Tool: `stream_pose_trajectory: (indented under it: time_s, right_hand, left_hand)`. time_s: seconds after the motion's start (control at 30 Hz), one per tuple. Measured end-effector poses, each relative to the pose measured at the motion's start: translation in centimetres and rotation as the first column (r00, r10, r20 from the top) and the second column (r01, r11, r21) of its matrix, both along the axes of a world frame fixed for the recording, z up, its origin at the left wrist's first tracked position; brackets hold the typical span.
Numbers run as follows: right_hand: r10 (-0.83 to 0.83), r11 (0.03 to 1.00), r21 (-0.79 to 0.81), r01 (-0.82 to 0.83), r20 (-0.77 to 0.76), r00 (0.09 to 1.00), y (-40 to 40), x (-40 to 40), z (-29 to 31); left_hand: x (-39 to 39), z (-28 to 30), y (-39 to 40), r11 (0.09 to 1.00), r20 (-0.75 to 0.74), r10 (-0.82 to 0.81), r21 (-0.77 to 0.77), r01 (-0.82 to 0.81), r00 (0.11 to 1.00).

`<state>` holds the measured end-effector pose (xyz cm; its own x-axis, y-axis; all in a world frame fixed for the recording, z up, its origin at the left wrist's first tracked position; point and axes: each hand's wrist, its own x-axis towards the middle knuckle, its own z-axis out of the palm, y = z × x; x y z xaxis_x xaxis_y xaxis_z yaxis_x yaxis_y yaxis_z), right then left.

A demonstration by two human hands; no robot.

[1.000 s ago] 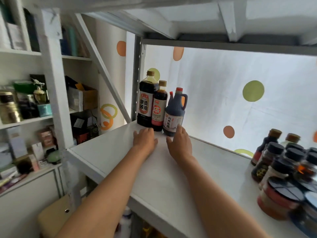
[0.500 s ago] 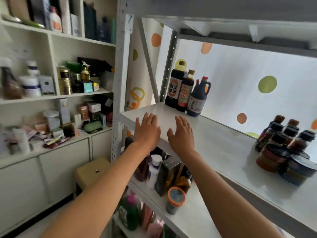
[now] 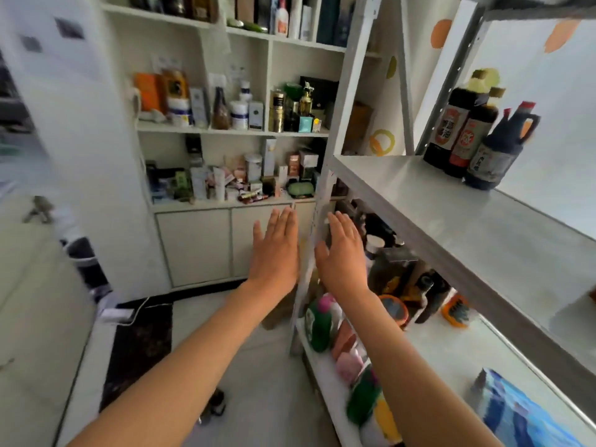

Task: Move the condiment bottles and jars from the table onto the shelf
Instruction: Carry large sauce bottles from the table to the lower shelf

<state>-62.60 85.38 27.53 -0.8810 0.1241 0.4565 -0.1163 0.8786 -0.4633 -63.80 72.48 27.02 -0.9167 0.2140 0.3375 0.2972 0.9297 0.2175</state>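
Three dark sauce bottles stand together at the back left corner of the white metal shelf [image 3: 419, 201]: a tall soy sauce bottle [image 3: 446, 130], a slimmer bottle with a red label [image 3: 469, 137] and a handled vinegar jug [image 3: 498, 150]. My left hand [image 3: 274, 250] and my right hand [image 3: 342, 253] hang in the air in front of the shelf's corner post, below the shelf board. Both hands are flat with straight fingers and hold nothing. The table is out of view.
The lower shelf [image 3: 435, 350] holds several bottles, jars and colourful packets. A white wall cabinet [image 3: 232, 130] packed with boxes and cosmetics stands behind my hands. A dark mat [image 3: 138, 343] lies on the floor at the left.
My hands have pulled back off the shelf board and dropped below it. The view has swung left and down, so the jars at the shelf's right end are out of frame.
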Motion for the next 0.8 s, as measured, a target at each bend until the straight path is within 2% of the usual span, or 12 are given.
stream_pose_trajectory:
  time_s: [0.2, 0.4, 0.63, 0.8]
  right_hand:
    - [0.308, 0.95, 0.05, -0.309, 0.021, 0.951, -8.6, 4.4, -2.1]
    - [0.585, 0.804, 0.124, -0.582, 0.009, 0.811, -19.2, 10.5, -4.2]
    - [0.767, 0.63, 0.149, -0.763, 0.033, 0.64, -31.9, 20.2, -6.1]
    - [0.86, 0.495, 0.141, -0.857, 0.063, 0.507, -41.7, 30.0, -6.9]
  left_hand:
    - [8.0, -2.1, -8.4, 0.965, 0.038, 0.262, -0.042, -0.261, 0.964]
    - [16.9, -3.7, -18.2, 0.895, 0.034, 0.446, -0.023, -0.446, 0.894]
    - [29.7, -5.2, -28.9, 0.755, 0.046, 0.656, -0.012, -0.656, 0.754]
    - [40.9, -6.8, -37.1, 0.63, 0.066, 0.775, -0.011, -0.776, 0.629]
